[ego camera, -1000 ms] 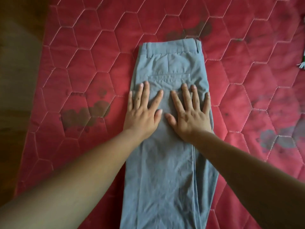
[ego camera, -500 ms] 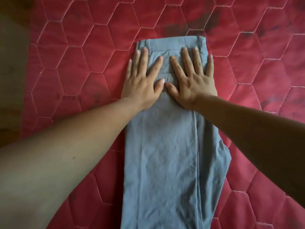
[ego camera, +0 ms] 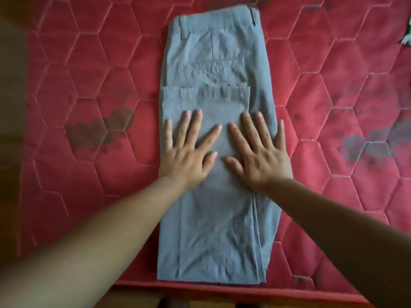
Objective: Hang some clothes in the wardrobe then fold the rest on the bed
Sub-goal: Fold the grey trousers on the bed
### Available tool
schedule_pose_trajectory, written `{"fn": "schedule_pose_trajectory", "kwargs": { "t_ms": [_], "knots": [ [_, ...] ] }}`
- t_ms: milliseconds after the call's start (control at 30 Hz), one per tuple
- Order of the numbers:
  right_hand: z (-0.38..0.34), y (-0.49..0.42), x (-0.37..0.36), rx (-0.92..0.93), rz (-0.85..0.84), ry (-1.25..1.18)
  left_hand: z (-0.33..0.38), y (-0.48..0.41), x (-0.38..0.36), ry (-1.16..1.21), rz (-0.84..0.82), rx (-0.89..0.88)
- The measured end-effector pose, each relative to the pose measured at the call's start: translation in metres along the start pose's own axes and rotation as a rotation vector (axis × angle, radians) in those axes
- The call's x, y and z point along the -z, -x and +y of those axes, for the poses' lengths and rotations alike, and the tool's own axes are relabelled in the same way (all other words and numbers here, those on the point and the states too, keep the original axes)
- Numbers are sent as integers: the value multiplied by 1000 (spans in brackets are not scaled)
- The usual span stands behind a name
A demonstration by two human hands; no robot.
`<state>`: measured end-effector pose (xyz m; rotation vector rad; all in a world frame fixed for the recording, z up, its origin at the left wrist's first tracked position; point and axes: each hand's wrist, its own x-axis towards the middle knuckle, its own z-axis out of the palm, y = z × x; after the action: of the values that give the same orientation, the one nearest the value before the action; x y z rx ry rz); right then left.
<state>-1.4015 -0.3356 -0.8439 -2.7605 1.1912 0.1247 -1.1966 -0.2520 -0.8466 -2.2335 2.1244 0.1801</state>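
Grey trousers [ego camera: 215, 63] lie lengthwise on the red quilted mattress [ego camera: 89, 74], waistband at the far end. Their legs are folded up over the seat, and the hems end just below the back pocket. My left hand [ego camera: 189, 150] lies flat on the folded layer with fingers spread. Beside it, my right hand [ego camera: 260, 152] presses the same layer, fingers straight and spread. The near fold of the trousers reaches the mattress's front edge.
The mattress has dark stains at the left [ego camera: 97, 132] and right [ego camera: 367, 145]. A small green and white item [ego camera: 407, 38] shows at the right edge. Floor [ego camera: 13, 63] lies to the left of the mattress.
The trouser legs now lie folded up over the seat. Both hands have come back from the waistband to the middle of the folded layer.
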Motion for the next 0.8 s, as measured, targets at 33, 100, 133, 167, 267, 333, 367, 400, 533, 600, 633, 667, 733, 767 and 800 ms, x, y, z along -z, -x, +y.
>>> {"fn": "schedule_pose_trajectory", "kwargs": {
  "t_ms": [33,100,133,167,267,333,367,400,533,600,633,667,733,767,800],
  "knots": [
    [3,-1,-4,3,1,-3,0,-2,-4,-11,-4,1],
    [3,-4,-5,13,-9,-19,0,-3,-3,-25,-25,-7],
    [1,-4,-3,15,-16,-19,0,-1,-3,-33,-33,-7],
    [-2,-4,-1,0,-31,-18,1,-1,-1,-39,-39,-1],
    [-4,20,2,-137,-73,-53,12,1,9,10,-80,81],
    [-2,54,-2,-161,-93,-58,23,17,9,28,-78,108],
    [0,68,-4,-157,-112,-53,28,28,5,2,-86,91],
    [2,76,-6,-153,-121,-56,30,37,1,-30,-98,71],
    [2,71,-9,-149,-48,-177,29,40,-5,-40,-87,91],
    [-1,77,0,-311,99,-478,30,40,-4,-49,-100,88],
    [-2,81,6,-484,168,-658,30,41,-5,-53,-104,89],
    [-1,84,15,-688,212,-822,30,41,-5,-57,-105,92],
    [1,81,33,-1042,168,-1151,29,41,-4,-48,-97,96],
    [3,78,39,-1132,133,-1337,29,40,-4,-43,-95,95],
    [5,74,45,-1178,102,-1511,30,40,-4,-44,-100,95]
  ]
}}
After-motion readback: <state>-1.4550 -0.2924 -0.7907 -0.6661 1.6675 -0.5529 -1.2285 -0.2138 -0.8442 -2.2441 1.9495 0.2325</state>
